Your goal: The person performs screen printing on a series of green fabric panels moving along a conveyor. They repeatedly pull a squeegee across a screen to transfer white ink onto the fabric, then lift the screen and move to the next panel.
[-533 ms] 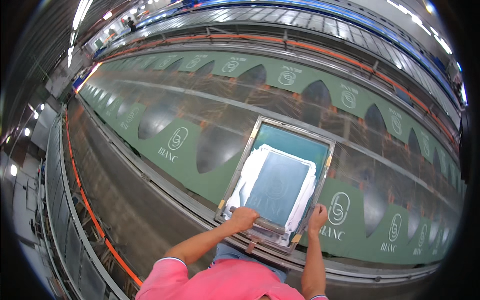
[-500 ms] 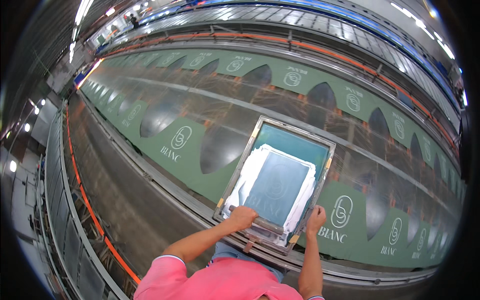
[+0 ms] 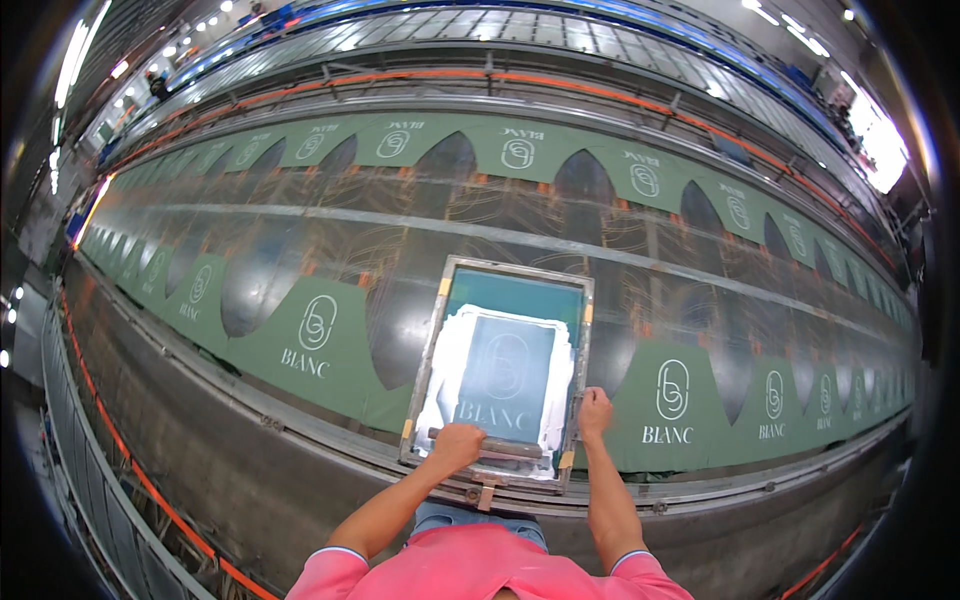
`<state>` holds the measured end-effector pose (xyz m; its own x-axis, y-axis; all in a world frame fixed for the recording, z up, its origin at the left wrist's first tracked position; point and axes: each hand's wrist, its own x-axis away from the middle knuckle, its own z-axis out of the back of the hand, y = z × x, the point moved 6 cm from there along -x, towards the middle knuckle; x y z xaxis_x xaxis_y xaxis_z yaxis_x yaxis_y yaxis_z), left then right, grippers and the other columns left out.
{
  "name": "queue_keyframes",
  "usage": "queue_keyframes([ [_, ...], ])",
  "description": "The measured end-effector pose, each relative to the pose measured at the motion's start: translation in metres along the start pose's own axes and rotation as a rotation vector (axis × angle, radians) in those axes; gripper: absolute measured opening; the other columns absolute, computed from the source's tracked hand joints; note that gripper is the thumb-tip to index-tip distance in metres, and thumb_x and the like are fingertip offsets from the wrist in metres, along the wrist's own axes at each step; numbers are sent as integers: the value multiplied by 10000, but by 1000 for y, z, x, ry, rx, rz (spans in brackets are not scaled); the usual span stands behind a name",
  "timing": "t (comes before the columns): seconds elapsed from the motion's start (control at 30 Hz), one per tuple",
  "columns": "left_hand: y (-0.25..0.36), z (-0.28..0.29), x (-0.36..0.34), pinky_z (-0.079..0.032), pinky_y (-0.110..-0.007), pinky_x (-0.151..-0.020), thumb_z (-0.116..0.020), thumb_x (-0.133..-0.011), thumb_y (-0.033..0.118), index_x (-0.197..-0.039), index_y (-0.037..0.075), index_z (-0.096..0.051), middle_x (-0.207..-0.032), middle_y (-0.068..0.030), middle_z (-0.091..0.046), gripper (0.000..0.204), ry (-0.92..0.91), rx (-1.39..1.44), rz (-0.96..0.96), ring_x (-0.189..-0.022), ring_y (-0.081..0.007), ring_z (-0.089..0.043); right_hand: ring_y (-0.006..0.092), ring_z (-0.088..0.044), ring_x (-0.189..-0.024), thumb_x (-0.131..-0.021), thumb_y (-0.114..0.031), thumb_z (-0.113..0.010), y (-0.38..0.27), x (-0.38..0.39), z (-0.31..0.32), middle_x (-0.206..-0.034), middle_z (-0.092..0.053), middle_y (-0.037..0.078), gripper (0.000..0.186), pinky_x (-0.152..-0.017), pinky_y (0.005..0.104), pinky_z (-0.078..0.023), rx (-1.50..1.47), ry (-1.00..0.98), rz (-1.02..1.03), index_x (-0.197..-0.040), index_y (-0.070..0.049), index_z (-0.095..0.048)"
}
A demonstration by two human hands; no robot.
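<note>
A screen-printing frame (image 3: 518, 268) lies on the long table in front of me, over a green fabric piece hidden beneath it. White ink (image 3: 452, 352) surrounds the blue-grey middle of its mesh, where a looped emblem with lettering shows. My left hand (image 3: 458, 447) is closed round the left part of a squeegee (image 3: 512, 450), which rests across the mesh near the frame's near end. At the frame's right edge, my right hand (image 3: 596, 412) is closed on the rim, its fingertips partly hidden.
Green fabric pieces (image 3: 690, 440) with white emblems line both long sides of the dark table (image 3: 420, 215). A metal rail (image 3: 330, 452) edges its near side. An orange strip (image 3: 400, 73) runs behind, before another long table (image 3: 440, 48).
The whole view has swung, so the frame now appears further left and straighter. My left hand stays on the squeegee near the frame's near end, and my right hand stays at the right rim.
</note>
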<state>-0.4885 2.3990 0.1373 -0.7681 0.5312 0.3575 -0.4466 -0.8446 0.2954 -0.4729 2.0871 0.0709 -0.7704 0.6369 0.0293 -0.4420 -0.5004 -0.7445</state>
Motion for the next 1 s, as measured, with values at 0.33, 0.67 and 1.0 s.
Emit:
queue_keyframes([
  [0.33, -10, 17, -6, -551, -501, -627, -622, -749, 150, -737, 42, -726, -763, -200, -697, 149, 43, -32, 86, -727, -383, -702, 379, -548, -1051, -960, -267, -554, -34, -2, -1, -1060, -609, 215, 285, -904, 471, -440, 179, 42, 289, -1001, -28, -703],
  [0.67, -53, 127, -196, -549, -470, -704, -670, -688, 89, -799, 96, -742, -819, -180, -694, 133, 151, -56, 52, -809, -364, -692, 350, -665, -933, -780, -382, -735, -220, -72, -74, -922, -711, 114, 330, -825, 419, -499, 447, -674, 890, -973, -115, -743],
  [1.0, -46, 93, -181, -541, -453, -658, -631, -711, 53, -918, 144, -766, -817, -128, -699, 264, 138, -37, -55, -762, -340, -680, 327, -654, -880, -702, -78, -669, -177, -42, -94, -880, -661, 131, 179, -910, 472, -487, 498, -671, 792, -879, -66, -690],
])
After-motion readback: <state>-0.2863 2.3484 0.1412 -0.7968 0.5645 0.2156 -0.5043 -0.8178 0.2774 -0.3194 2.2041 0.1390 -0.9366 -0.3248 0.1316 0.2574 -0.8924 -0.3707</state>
